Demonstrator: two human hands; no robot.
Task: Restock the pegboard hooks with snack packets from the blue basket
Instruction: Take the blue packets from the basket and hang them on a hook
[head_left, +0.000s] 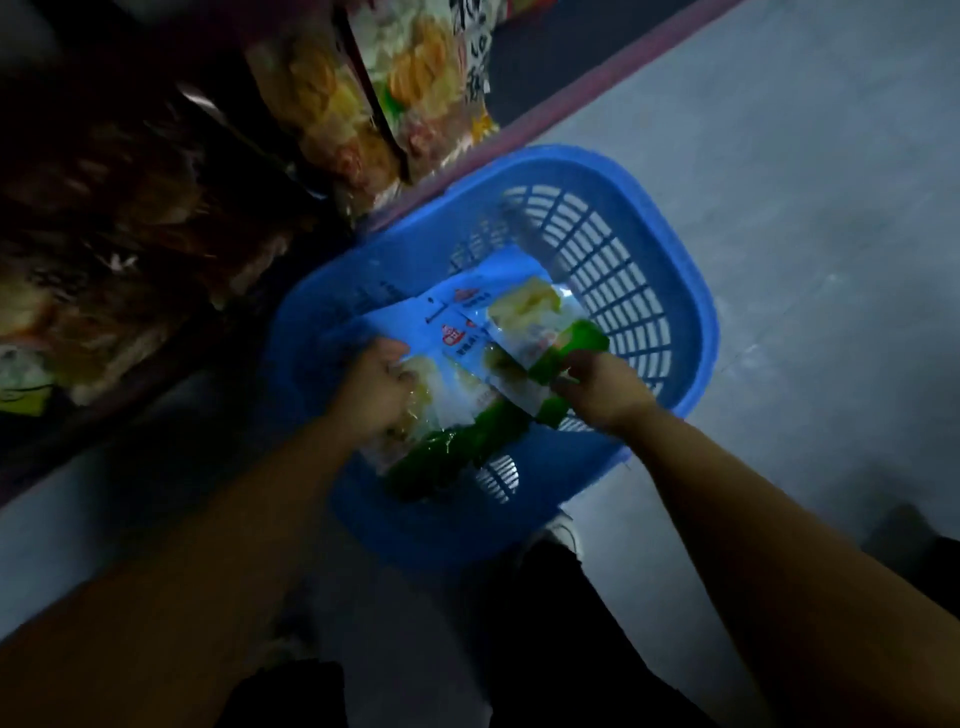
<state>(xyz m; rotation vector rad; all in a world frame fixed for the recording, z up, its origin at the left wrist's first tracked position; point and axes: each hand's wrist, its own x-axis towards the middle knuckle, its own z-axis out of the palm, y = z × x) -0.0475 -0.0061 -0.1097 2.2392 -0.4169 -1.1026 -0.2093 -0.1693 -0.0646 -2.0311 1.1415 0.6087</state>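
The blue basket (670, 249) stands on the grey floor below me. Inside it lie light blue and green snack packets. My left hand (371, 387) grips one snack packet (447, 415) at its left side. My right hand (605, 387) pinches the green end of a second snack packet (530, 317) that lies on top of the first. Both arms reach down into the basket. The pegboard hooks are not in view.
Hanging yellow and orange snack bags (363, 88) fill the display at the upper left, above a purple base strip (571, 98). Darker packets (104, 234) hang at the far left. My shoe (561, 535) and dark trouser legs are just in front of the basket.
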